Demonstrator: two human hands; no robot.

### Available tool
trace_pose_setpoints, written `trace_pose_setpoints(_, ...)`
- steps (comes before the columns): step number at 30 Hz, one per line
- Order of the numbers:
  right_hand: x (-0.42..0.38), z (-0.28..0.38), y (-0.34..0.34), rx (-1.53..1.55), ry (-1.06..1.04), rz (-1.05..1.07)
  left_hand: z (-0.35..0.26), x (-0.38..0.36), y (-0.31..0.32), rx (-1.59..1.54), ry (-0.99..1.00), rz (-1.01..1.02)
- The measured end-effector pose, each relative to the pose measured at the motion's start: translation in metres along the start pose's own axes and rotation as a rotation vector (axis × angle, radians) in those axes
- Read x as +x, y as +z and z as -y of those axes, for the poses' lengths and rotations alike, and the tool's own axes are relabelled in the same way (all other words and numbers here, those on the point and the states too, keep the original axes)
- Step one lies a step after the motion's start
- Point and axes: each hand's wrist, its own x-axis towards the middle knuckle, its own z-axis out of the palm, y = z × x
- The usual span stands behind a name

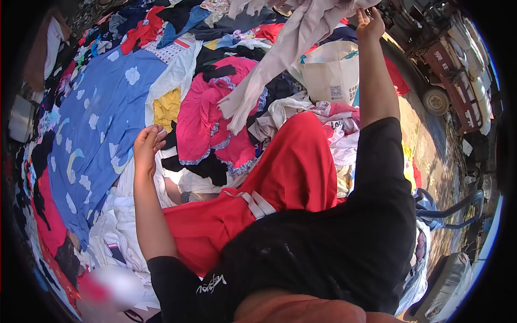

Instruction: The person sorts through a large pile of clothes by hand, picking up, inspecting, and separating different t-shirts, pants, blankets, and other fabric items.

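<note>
My right hand [369, 24] is raised at the top right, its fingers curled at the edge of a pale pinkish-grey cloth [301, 40]. The cloth hangs in the air and its frayed end reaches down over a bright pink garment [196, 116]. My left hand [149, 141] is held up at the left, fingers apart and bent, with nothing in it, above the pile between a blue cloud-print sheet [102, 113] and the pink garment. Red fabric [291, 167] covers my lap and raised knee.
Heaped clothes surround me. A white bag [331, 72] stands at the upper right, under my right arm. Beyond it are a vehicle with a wheel [435, 101] and a blue tubular frame [458, 207]. A yellow cloth [167, 109] lies left of the pink garment.
</note>
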Motion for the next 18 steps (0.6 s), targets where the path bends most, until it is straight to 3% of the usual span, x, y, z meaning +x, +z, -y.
trace_pose_setpoints(1,0.045,0.01,-0.023,0.021,-0.04,-0.148,0.001,0.0,0.0,0.023,0.002,0.001)
trace_pose_setpoints(2,0.049,0.018,-0.026,-0.068,-0.141,-0.054,-0.003,-0.004,0.004,0.048,0.028,0.016)
trace_pose_setpoints(5,0.019,-0.02,-0.026,-0.354,-0.033,0.159,-0.01,-0.011,0.016,0.107,0.065,0.043)
trace_pose_setpoints(8,-0.075,-0.111,-0.031,-0.598,0.218,0.351,-0.01,-0.005,0.028,0.154,0.081,0.098)
trace_pose_setpoints(11,-0.176,-0.212,-0.053,-0.939,0.609,0.513,-0.007,-0.002,0.035,0.15,0.087,0.083)
trace_pose_setpoints(13,-0.238,-0.274,-0.074,-1.13,0.634,0.71,-0.008,0.003,0.035,0.148,0.094,0.056)
trace_pose_setpoints(17,-0.344,-0.357,-0.108,-1.295,0.838,0.861,-0.01,0.001,0.032,0.166,0.113,-0.028)
trace_pose_setpoints(18,-0.362,-0.371,-0.115,-1.416,0.741,0.978,-0.009,0.002,0.031,0.179,0.126,-0.05)
